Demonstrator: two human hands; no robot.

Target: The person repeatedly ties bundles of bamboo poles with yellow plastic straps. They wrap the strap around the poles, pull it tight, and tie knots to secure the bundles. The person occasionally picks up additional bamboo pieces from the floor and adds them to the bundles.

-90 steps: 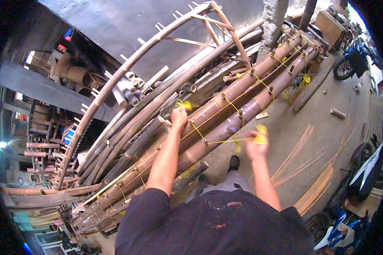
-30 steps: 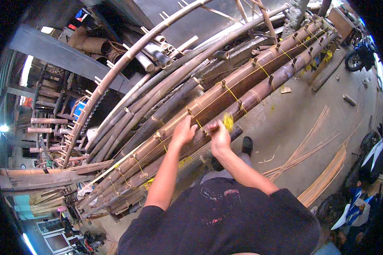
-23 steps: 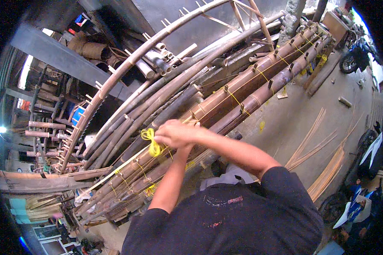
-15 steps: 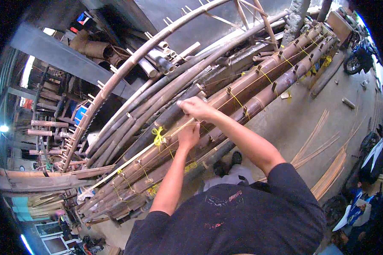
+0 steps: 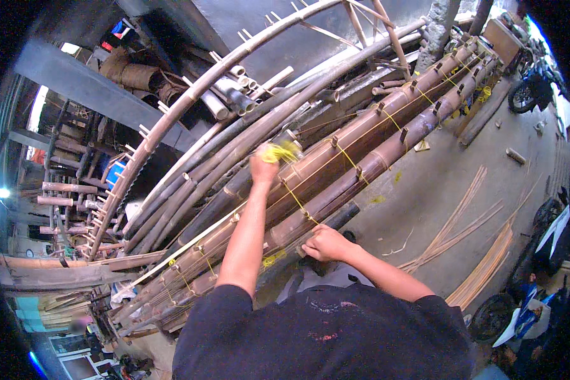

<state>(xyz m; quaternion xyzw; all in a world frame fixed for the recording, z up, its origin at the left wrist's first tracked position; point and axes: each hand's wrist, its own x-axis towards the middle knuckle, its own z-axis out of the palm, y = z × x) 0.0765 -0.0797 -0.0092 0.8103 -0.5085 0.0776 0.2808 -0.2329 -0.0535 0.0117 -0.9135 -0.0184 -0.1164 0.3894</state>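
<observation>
Two long brown bamboo poles lie side by side on a slant, a far pole [image 5: 399, 98] and a near pole [image 5: 377, 158], with short pegs standing in them. Over the far pole, my left hand [image 5: 263, 168] is closed round a loose bundle of yellow cord [image 5: 281, 152], smeared by motion. A strand of yellow cord [image 5: 291, 192] crosses both poles from there. At its near end, beside the near pole, my right hand [image 5: 328, 243] is closed on the cord. A pale split strip [image 5: 190, 246] lies along the far pole's outer side.
Beyond the poles lie dark bent bamboo lengths [image 5: 234, 142] and a curved bamboo frame with pegs [image 5: 190, 95]. Split bamboo strips [image 5: 487, 259] are spread on the floor at right. Motorbikes [image 5: 531, 95] stand at the right edge.
My right hand has come down from the far pole to the near pole's front side. My left hand has moved up and left and now holds the yellow bundle that lay on the far pole.
</observation>
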